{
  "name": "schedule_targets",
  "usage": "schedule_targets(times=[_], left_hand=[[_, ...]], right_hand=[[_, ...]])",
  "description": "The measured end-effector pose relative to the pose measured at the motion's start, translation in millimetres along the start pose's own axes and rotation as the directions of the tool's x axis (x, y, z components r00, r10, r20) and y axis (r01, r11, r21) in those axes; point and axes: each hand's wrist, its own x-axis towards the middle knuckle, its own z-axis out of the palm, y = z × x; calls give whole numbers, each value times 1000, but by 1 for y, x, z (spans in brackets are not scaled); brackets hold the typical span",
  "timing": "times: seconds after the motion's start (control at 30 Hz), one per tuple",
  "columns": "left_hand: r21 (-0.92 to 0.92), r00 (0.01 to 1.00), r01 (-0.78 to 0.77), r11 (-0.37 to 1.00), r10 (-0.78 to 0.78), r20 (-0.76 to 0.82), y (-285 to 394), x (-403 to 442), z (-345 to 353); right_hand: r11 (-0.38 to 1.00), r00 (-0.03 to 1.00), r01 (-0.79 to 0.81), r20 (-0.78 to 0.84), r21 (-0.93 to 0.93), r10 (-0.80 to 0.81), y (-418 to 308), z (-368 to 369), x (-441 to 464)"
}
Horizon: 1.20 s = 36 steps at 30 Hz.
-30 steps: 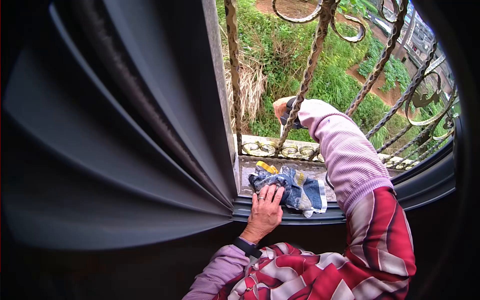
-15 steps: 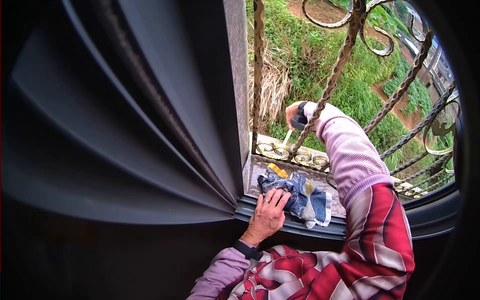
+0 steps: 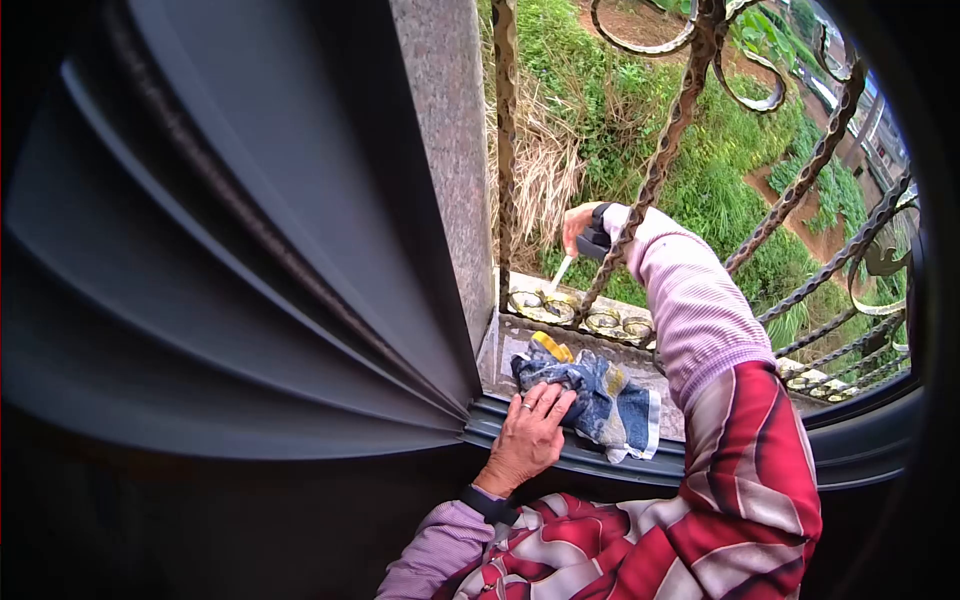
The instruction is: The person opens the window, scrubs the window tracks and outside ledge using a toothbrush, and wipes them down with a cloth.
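My left hand [image 3: 530,438], with a ring on one finger, rests on a crumpled blue and grey cloth [image 3: 598,398] lying on the window sill. Its fingers are spread a little over the cloth's near edge. A yellow strip [image 3: 551,347] shows at the cloth's far side. My right arm reaches out through the metal bars, and my right hand [image 3: 577,226] is closed around a thin white stick-like thing [image 3: 562,272] pointing down at the outer ledge. What the white thing's lower end touches is hard to tell.
Twisted metal bars [image 3: 672,125] with scrolls stand across the opening. A stone window edge [image 3: 445,130] and large dark folded panels [image 3: 250,250] are at the left. The dark window track [image 3: 600,458] runs below the cloth. Grass and plants lie outside.
The view has shifted, so more of the stone edge shows. My right hand has turned and lowered a little outside the bars, and the white thing shows more clearly. My left hand stays on the cloth.
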Motion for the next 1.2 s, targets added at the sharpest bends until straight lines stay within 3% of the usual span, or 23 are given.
schedule_targets(times=[0.1,0.23,0.4,0.5,0.53,0.57,0.67,0.73,0.77,0.87,0.97,1.03,1.1,1.2], left_hand=[[-3,1000,-4,1000,4,-9,1,1,-1],[-2,1000,-5,1000,5,0,0,1,-1],[-3,1000,-4,1000,4,5,0,1,-2],[-3,1000,-8,1000,8,1,-1,1,-1],[-9,1000,-7,1000,7,-3,-1,1,-1],[-9,1000,-3,1000,3,0,-1,0,-1],[-7,1000,1,1000,-1,2,-1,0,0],[-7,1000,3,1000,-3,2,-2,-1,2],[-5,1000,1,1000,-1,3,-3,0,3],[-15,1000,2,1000,-2,2,-1,-1,2],[-11,1000,-4,1000,4,-4,-3,0,1],[-18,1000,0,1000,0,0,-3,-1,0],[-35,1000,16,999,-16,0,0,1,-2],[-29,1000,7,1000,-7,8,0,2,-4]], right_hand=[[998,998,49,32,49,-51,6,-11,-10],[953,969,228,-147,199,-201,-14,17,18],[947,964,202,-223,249,-147,-33,37,17],[947,976,76,-216,312,-7,-52,31,-20],[1000,1000,11,-18,-1,-11,-14,2,-27],[999,999,-4,41,-39,5,2,-8,-30],[959,971,240,-29,150,-239,10,-2,0],[899,897,439,-70,12,-437,-23,16,36],[900,895,436,-98,-2,-434,-25,21,49],[984,981,175,-82,4,-174,-23,23,38],[949,981,-160,60,-273,183,2,-4,-4],[875,939,-261,104,-407,328,8,-13,-21],[937,969,-199,86,-287,232,-2,-9,-17],[999,999,28,-29,33,-27,-21,11,12]])
